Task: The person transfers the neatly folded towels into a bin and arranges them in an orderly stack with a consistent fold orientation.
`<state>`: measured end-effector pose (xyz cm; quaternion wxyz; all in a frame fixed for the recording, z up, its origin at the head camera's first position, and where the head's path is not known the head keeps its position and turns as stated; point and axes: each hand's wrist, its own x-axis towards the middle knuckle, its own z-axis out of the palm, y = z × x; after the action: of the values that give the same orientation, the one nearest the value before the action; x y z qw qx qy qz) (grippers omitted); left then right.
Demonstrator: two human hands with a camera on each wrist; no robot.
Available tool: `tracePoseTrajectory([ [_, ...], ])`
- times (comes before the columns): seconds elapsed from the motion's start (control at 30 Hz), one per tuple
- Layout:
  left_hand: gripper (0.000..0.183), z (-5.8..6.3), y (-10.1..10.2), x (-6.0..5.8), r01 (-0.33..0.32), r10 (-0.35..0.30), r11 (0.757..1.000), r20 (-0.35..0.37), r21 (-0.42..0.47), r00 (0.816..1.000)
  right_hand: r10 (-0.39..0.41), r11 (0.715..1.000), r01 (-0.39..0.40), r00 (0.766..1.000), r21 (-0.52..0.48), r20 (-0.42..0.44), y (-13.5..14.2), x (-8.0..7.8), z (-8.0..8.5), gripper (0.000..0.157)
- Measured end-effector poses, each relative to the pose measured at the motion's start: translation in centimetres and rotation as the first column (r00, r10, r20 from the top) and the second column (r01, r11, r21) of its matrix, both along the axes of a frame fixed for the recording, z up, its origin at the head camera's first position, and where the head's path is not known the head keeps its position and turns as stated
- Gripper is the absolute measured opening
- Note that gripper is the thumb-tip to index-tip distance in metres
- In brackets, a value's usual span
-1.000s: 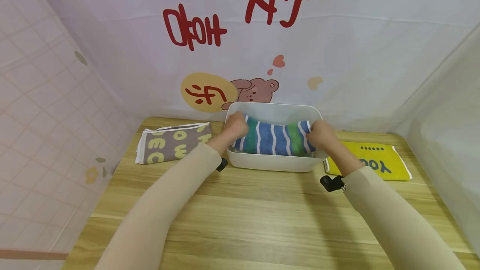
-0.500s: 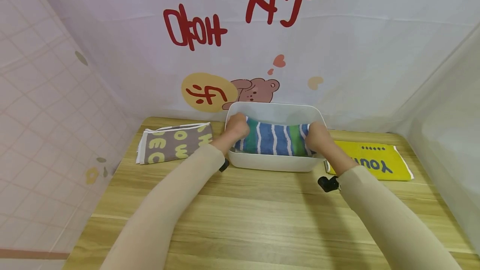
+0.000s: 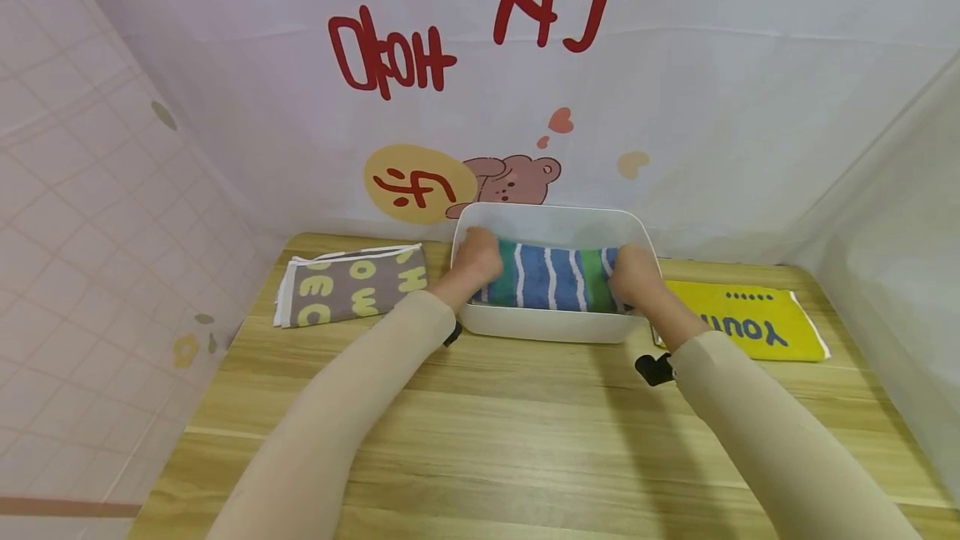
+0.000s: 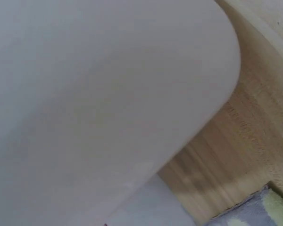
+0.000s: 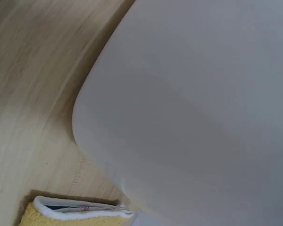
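A folded blue towel with green bands and wavy white stripes lies low inside a white plastic bin in the head view. At its left end my left hand reaches over the rim and grips the towel. My right hand holds the opposite end in the same way. The fingertips of both hands are hidden. Each wrist view shows mostly the bin's outer wall, the left wall and the right wall, with no hand in sight.
Left of the bin lies a folded grey towel with yellow letters. To the right is a folded yellow towel, partly behind my right forearm. The wooden table ends at a white printed curtain behind the bin.
The towel has sunk slightly and lies flatter in the bin. My right hand has shifted a little left and down, my left slightly right and down; both still hold the ends.
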<state>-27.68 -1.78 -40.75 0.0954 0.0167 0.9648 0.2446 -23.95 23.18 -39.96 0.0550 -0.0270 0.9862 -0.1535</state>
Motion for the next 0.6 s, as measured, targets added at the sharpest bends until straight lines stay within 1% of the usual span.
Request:
tracePoseTrajectory([
  [0.07, 0.058, 0.5, -0.2, 0.2, -0.005, 0.006, 1.0, -0.052, 0.028, 0.999, -0.015, 0.999, 0.013, 0.999, -0.046, -0.045, 0.0, 0.2, 0.1, 0.01],
  [0.1, 0.059, 1.0, -0.3, 0.4, -0.004, 0.008, 0.999, -0.078, 0.053, 0.997, -0.023, 0.997, 0.018, 0.997, -0.071, -0.075, 0.0, 0.3, 0.2, 0.01],
  [0.13, 0.06, 1.4, -0.4, 0.5, 0.002, 0.006, 0.997, -0.103, 0.074, 0.995, -0.035, 0.995, 0.024, 0.994, -0.101, -0.102, 0.1, 0.4, 0.3, 0.015],
  [0.17, 0.054, 1.8, -0.6, 0.6, 0.009, 0.004, 0.995, -0.13, 0.095, 0.992, -0.045, 0.991, 0.027, 0.99, -0.13, -0.134, 0.1, 0.4, 0.4, 0.023],
  [0.23, 0.037, 2.8, -0.9, 0.8, 0.027, -0.005, 0.989, -0.148, 0.148, 0.989, -0.055, 0.982, 0.021, 0.982, -0.187, -0.178, 0.3, 0.6, 0.8, 0.039],
  [0.27, 0.028, 3.3, -1.0, 0.9, 0.029, -0.003, 0.984, -0.145, 0.177, 0.989, -0.057, 0.979, 0.017, 0.98, -0.205, -0.19, 0.4, 0.6, 1.0, 0.044],
  [0.33, 0.022, 4.2, -1.4, 1.2, 0.026, 0.005, 0.975, -0.139, 0.222, 0.99, -0.057, 0.969, 0.007, 0.978, -0.245, -0.199, 0.6, 0.9, 1.5, 0.049],
  [0.4, 0.028, 5.1, -2.0, 1.6, 0.018, 0.02, 0.955, -0.124, 0.295, 0.992, -0.061, 0.96, 0.005, 0.979, -0.279, -0.194, 0.7, 1.2, 2.1, 0.051],
  [0.47, 0.043, 5.7, -2.6, 2.2, 0.011, 0.035, 0.931, -0.119, 0.366, 0.992, -0.071, 0.952, 0.012, 0.981, -0.307, -0.181, 0.7, 1.5, 2.7, 0.051],
  [0.5, 0.052, 5.9, -3.0, 2.6, 0.01, 0.045, 0.918, -0.127, 0.397, 0.991, -0.076, 0.947, 0.016, 0.982, -0.321, -0.175, 0.7, 1.7, 2.9, 0.051],
  [0.57, 0.061, 6.1, -3.9, 3.4, 0.019, 0.054, 0.892, -0.148, 0.451, 0.988, -0.081, 0.939, 0.016, 0.981, -0.344, -0.175, 0.5, 2.1, 3.4, 0.051],
  [0.6, 0.061, 6.2, -4.3, 3.8, 0.029, 0.057, 0.883, -0.168, 0.469, 0.984, -0.082, 0.935, 0.014, 0.981, -0.355, -0.176, 0.4, 2.3, 3.6, 0.05],
])
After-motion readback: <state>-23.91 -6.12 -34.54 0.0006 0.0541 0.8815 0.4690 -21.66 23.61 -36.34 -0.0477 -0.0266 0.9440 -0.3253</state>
